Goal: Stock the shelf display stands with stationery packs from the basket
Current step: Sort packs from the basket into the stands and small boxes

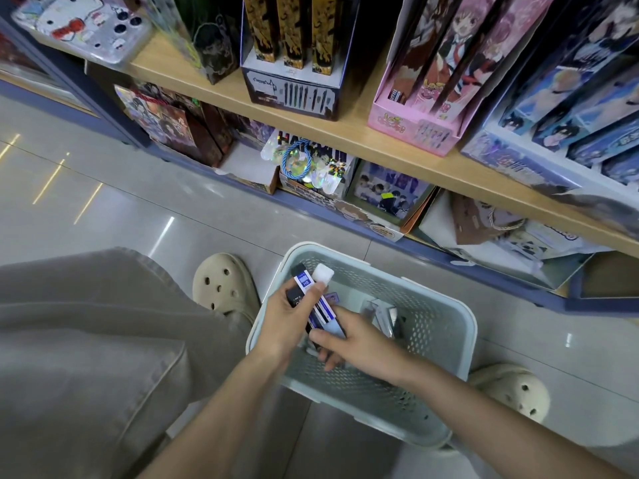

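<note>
A pale green perforated basket (446, 326) stands on the floor between my feet. My left hand (283, 323) grips a bunch of small stationery packs (306, 283), dark and blue-white with a white cap, above the basket's left side. My right hand (356, 340) reaches into the basket and its fingers curl round the lower end of a pack (333, 328). More packs (380, 314) lie at the basket's bottom. Display stands (294, 95) sit on the wooden shelf (363, 140) above.
A pink display box (411, 129) and blue character boxes (567, 133) stand on the upper shelf. The lower shelf holds a box with a blue cord ring (297, 160) and other cartons. My beige clogs (224, 285) flank the basket on the grey tiled floor.
</note>
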`<action>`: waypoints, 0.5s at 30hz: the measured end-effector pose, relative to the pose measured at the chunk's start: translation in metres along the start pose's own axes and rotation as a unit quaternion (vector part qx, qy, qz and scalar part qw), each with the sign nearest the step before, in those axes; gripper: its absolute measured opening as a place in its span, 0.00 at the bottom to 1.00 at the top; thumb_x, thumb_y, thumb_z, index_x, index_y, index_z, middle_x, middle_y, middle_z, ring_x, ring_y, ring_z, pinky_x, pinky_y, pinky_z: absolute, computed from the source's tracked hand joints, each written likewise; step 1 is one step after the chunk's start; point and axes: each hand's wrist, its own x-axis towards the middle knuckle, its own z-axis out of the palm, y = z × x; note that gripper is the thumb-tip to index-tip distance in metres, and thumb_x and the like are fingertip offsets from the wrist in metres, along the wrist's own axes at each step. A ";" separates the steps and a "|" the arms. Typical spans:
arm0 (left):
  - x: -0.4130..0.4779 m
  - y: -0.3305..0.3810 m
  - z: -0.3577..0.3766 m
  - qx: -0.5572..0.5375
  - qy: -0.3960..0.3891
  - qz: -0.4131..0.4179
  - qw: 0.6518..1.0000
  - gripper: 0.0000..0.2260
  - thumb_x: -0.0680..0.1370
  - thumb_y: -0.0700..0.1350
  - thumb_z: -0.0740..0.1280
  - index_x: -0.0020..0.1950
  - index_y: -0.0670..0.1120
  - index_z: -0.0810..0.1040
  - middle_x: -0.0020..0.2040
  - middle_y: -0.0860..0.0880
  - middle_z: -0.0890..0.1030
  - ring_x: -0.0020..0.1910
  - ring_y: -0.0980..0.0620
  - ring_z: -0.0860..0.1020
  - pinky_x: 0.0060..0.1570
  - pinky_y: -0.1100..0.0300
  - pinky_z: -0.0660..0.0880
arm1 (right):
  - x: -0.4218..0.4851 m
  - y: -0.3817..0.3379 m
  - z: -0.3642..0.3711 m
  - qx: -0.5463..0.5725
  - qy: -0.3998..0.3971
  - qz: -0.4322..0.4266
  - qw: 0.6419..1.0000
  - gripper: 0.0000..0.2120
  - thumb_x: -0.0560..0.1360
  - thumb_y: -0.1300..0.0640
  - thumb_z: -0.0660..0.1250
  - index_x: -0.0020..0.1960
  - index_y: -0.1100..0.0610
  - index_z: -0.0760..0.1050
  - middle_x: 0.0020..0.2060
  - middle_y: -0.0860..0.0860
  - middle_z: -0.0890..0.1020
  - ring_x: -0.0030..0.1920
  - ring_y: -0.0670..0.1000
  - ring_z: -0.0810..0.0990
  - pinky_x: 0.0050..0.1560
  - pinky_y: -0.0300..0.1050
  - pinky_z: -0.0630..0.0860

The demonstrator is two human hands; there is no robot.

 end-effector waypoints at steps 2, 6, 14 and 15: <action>0.001 0.000 -0.003 -0.028 0.022 0.008 0.999 0.07 0.78 0.43 0.67 0.46 0.40 0.79 0.38 0.41 0.83 0.36 0.48 0.81 0.41 0.55 0.78 | -0.001 0.001 -0.006 0.036 -0.020 0.022 0.999 0.07 0.80 0.57 0.60 0.57 0.52 0.71 0.46 0.50 0.80 0.43 0.44 0.81 0.49 0.40 0.79; 0.005 0.005 -0.014 -0.046 0.048 0.021 0.998 0.07 0.78 0.44 0.66 0.45 0.41 0.79 0.36 0.45 0.82 0.35 0.51 0.81 0.38 0.60 0.79 | 0.014 0.027 -0.038 -0.007 0.065 0.051 0.997 0.14 0.79 0.48 0.58 0.59 0.55 0.74 0.52 0.51 0.81 0.50 0.48 0.82 0.55 0.43 0.77; 0.011 0.008 -0.023 -0.016 0.067 -0.012 0.998 0.06 0.77 0.46 0.66 0.46 0.44 0.80 0.36 0.48 0.83 0.34 0.53 0.81 0.39 0.58 0.79 | 0.044 0.122 -0.027 -0.259 0.096 0.121 0.954 0.21 0.77 0.59 0.66 0.69 0.59 0.66 0.65 0.54 0.70 0.63 0.52 0.70 0.63 0.39 0.67; 0.011 0.008 -0.023 -0.013 0.067 -0.016 0.998 0.07 0.77 0.46 0.66 0.46 0.44 0.80 0.35 0.49 0.83 0.34 0.54 0.81 0.38 0.58 0.79 | 0.046 0.126 -0.025 -0.302 0.084 0.116 0.942 0.22 0.76 0.57 0.67 0.68 0.58 0.67 0.65 0.55 0.70 0.63 0.53 0.69 0.63 0.40 0.65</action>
